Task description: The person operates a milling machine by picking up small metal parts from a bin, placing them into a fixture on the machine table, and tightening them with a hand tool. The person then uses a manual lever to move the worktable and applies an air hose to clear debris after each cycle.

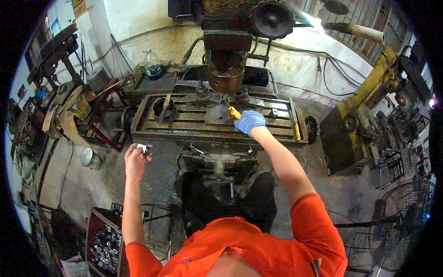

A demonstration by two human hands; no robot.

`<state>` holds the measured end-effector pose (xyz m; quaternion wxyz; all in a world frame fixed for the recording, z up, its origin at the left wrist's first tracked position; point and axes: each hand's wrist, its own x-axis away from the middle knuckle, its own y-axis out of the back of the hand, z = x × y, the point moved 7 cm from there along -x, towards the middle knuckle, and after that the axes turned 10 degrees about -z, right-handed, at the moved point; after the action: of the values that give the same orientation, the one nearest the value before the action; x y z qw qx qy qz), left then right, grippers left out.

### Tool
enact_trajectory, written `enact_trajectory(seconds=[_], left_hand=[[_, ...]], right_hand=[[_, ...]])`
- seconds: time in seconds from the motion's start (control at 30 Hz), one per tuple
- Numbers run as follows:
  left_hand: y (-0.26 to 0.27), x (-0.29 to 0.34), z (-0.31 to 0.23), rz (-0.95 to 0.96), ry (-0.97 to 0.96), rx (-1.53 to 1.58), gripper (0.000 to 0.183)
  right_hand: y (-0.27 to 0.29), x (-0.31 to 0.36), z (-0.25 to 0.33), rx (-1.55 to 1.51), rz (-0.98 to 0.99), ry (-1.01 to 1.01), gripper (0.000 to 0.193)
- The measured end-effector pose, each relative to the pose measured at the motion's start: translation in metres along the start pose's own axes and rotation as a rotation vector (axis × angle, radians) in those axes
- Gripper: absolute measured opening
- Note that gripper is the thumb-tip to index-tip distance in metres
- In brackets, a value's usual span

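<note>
My left hand (136,158), bare, is off the front left of the milling machine's table. Its fingers are closed on a small block-like part (143,148) with a bright, pale face and a dark lower side. My right hand (250,123), in a blue glove, reaches over the slotted machine table (184,132). It grips a yellow tool (235,112) that looks like an air blow gun, though its kind is not certain. A grey, misty blur (216,113) lies just left of the tool, under the machine's spindle head (226,78).
A dark round pot (164,112) with a brush handle in it stands on the table's left. A wooden-handled tool (297,132) lies at the right end. A bin of small metal parts (107,247) sits low left; a fan (401,224) stands low right.
</note>
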<state>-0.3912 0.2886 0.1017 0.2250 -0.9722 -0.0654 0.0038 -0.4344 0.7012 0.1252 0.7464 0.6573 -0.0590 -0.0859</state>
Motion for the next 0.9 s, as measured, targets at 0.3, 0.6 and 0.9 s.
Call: enact_trajectory(seconds=[0.3, 0.6, 0.9], left_hand=[[-0.088, -0.006, 0.066, 0.122, 0.16, -0.089, 0.01], [-0.222, -0.034, 0.133, 0.331, 0.145, -0.384, 0.01], [-0.262, -0.084, 0.122, 0.412, -0.847, -1.284, 0.023]], right_hand=[[-0.001, 0.109, -0.015, -0.09, 0.326, 0.322, 0.061], [0.026, 0.148, -0.041, -0.05, 0.123, 0.221, 0.049], [0.005, 0.08, -0.076, -0.842, -0.045, 0.141, 0.031]])
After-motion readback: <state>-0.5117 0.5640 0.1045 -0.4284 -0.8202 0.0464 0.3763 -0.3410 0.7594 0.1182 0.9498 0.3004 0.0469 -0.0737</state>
